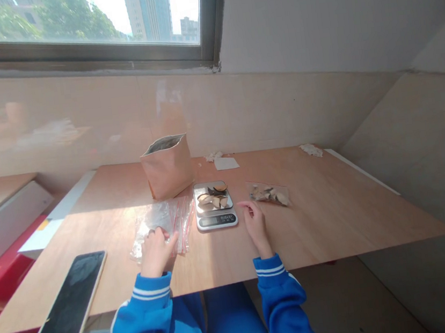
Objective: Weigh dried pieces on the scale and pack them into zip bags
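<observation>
My left hand (pixel 157 252) rests on a stack of clear zip-lock bags (pixel 148 221) with red seals, its fingers bent over the plastic and the thumb held apart. My right hand (pixel 255 223) is beside the right edge of a small digital scale (pixel 217 221). Its fingers are curled together toward the scale, and nothing shows in them. On the scale's metal plate lie several dried slices (pixel 215 197), pale and dark brown. To the right of my right hand, a filled zip-lock bag (pixel 269 193) of similar pieces lies flat.
An open kraft paper pouch (pixel 168 168) stands behind the bags. Crumpled tissue (pixel 214 157) and a white paper piece (pixel 226 163) lie near the wall, with more tissue (pixel 311 149) at the right. A large tablet (pixel 69 304) overhangs the table's (pixel 334 217) front left edge.
</observation>
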A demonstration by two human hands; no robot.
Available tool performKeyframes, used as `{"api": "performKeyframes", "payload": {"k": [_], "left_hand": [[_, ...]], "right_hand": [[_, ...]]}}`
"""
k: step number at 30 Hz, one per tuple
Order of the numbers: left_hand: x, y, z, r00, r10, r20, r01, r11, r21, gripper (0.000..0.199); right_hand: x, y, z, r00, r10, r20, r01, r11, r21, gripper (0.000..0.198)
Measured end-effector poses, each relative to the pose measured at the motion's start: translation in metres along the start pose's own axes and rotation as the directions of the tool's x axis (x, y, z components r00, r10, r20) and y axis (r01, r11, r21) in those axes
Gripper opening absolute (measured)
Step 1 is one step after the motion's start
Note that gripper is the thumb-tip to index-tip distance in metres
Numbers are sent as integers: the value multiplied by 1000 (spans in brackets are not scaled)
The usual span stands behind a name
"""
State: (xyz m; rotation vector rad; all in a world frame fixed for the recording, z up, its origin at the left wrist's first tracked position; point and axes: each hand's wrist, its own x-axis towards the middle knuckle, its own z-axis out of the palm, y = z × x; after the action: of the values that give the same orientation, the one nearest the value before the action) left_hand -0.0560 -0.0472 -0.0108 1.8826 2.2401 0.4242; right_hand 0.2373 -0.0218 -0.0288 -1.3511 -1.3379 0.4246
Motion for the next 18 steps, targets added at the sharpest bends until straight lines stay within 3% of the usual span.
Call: {"api": "performKeyframes", "payload": {"k": [6, 10, 14, 18], "left_hand": [[3, 4, -7, 1000, 28, -12, -29, 998, -56, 19], [0, 7, -7, 991, 39, -125, -55, 991, -123, 19], [-2, 10, 0, 965, -30, -259, 7, 996, -90, 30], [2, 15, 3, 979, -92, -184, 101, 994, 43, 45]], "right_hand": [[-3, -8, -1, 999, 13, -38, -12, 999, 32, 26], [-15, -25, 6, 999, 26, -47, -22, 996, 86, 23], [-32, -56, 19, 997, -9, 80, -4, 987, 160, 24], [-44, -91, 34, 956, -77, 285, -1, 965, 264, 26]]}}
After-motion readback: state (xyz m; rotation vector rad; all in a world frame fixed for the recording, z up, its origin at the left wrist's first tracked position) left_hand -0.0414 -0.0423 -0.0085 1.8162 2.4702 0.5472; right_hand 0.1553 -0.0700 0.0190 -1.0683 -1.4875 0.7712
